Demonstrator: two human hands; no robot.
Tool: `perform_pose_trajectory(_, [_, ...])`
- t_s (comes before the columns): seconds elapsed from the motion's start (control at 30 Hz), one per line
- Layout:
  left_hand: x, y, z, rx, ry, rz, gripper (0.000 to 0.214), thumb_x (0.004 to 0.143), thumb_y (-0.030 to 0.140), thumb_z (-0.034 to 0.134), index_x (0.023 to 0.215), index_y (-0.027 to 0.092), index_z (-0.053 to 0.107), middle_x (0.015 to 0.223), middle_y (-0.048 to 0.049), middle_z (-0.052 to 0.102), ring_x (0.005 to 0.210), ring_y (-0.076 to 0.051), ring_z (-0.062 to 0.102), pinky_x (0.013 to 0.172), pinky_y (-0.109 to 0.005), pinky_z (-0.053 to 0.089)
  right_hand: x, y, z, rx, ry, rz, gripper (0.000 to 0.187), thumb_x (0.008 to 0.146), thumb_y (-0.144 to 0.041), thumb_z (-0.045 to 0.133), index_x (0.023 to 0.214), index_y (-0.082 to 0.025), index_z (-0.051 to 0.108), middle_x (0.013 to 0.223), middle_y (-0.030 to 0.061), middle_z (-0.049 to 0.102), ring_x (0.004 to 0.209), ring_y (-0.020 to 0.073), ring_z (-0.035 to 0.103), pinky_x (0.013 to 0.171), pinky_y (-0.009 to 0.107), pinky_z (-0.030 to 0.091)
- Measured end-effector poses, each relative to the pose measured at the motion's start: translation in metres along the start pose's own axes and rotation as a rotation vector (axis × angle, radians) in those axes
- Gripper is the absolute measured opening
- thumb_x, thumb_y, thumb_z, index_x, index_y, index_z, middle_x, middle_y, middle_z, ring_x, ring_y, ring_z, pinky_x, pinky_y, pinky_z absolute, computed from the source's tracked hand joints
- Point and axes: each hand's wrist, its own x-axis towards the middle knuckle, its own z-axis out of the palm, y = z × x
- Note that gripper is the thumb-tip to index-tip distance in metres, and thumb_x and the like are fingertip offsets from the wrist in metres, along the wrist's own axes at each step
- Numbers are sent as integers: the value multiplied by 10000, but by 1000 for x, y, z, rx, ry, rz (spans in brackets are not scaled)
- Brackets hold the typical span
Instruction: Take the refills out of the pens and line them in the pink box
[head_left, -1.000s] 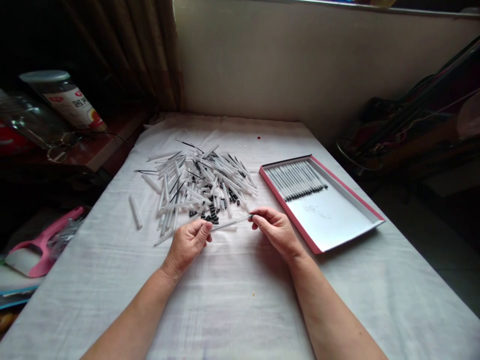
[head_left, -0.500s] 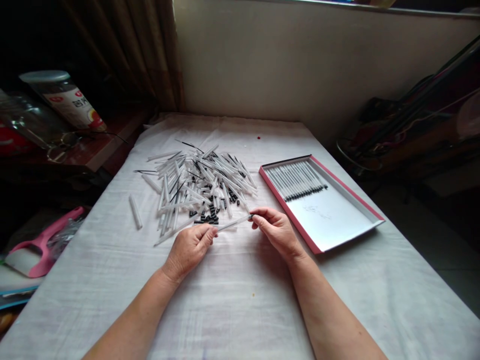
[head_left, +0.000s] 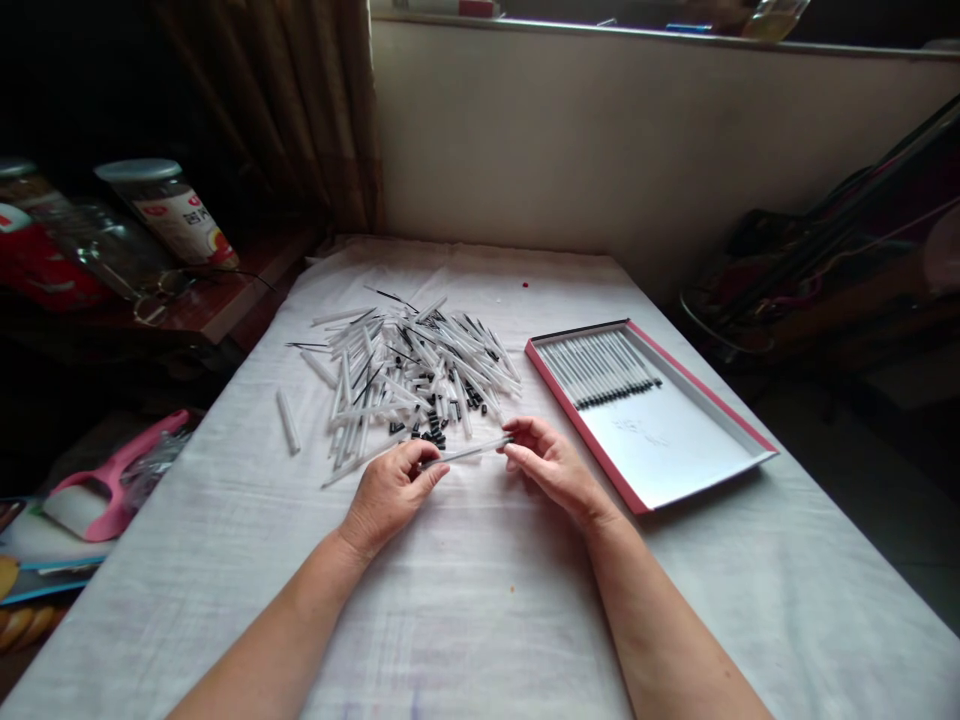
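Both of my hands hold one thin clear plastic tube (head_left: 471, 451) just above the white cloth. My left hand (head_left: 390, 490) pinches its near end and my right hand (head_left: 551, 464) pinches its far end. Right behind them lies a loose pile of clear tubes (head_left: 409, 370) mixed with thin black rods and small black caps (head_left: 433, 432). To the right sits a shallow pink-edged tray (head_left: 697, 470) with a neat row of finished tubes (head_left: 604, 367) at its far end.
A single stray tube (head_left: 288, 421) lies left of the pile. Off the table's left edge are jars (head_left: 176, 212) on a wooden shelf and a pink-handled tool (head_left: 105, 488). A wall and curtain stand behind; dark clutter fills the right side.
My left hand has slid right along the tube, closer to the right hand. The camera view has tipped slightly, so everything sits a little lower and to the right.
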Motion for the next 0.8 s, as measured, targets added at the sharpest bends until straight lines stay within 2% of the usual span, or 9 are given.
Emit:
perform_pose_trajectory(0.1, [-1, 4, -2, 21, -30, 51, 133, 805, 336, 640, 850, 213, 664, 798, -8, 688, 694, -142, 604, 656, -247, 464, -3, -1, 3, -158, -92, -28, 251, 749, -357, 683, 928, -184, 644, 762, 10, 658, 634, 126, 574, 580, 248, 466])
perform_pose_trajectory(0.23, [-2, 7, -4, 27, -55, 60, 144, 804, 340, 638, 863, 213, 670, 813, -17, 692, 699, -148, 605, 665, -255, 468, -6, -2, 6, -365, -154, -128, 158, 812, -321, 619, 829, -192, 710, 797, 36, 714, 746, 174, 631, 713, 298, 485])
perform_pose_trajectory(0.37, [0, 4, -6, 19, -73, 52, 162, 825, 356, 609, 849, 209, 673, 770, -19, 679, 681, -150, 599, 673, -262, 469, -13, -1, -1, -469, -89, -199, 147, 838, -290, 576, 832, -206, 697, 795, 31, 710, 747, 180, 634, 708, 298, 480])
perform_pose_trajectory(0.53, [1, 1, -5, -20, -35, 29, 178, 830, 345, 580, 788, 194, 665, 749, -21, 676, 703, -155, 615, 673, -253, 469, -26, 7, -21, -405, 40, -141, 165, 832, -312, 578, 902, -188, 659, 769, 26, 687, 686, 166, 624, 635, 267, 490])
perform_pose_trajectory(0.67, [8, -1, -10, 30, 91, -16, 191, 821, 357, 578, 807, 194, 676, 767, -26, 692, 685, -157, 616, 649, -247, 462, -30, 12, -29, -384, 168, -111, 230, 814, -335, 578, 945, -171, 671, 823, 55, 710, 709, 183, 646, 665, 291, 504])
perform_pose_trajectory(0.8, [23, -3, -25, 253, 249, -31, 206, 840, 366, 559, 864, 219, 701, 875, -36, 709, 723, -168, 622, 688, -258, 452, -30, 14, -24, -418, 229, -119, 308, 814, -345, 539, 987, -154, 706, 812, 73, 726, 743, 211, 671, 715, 325, 515])
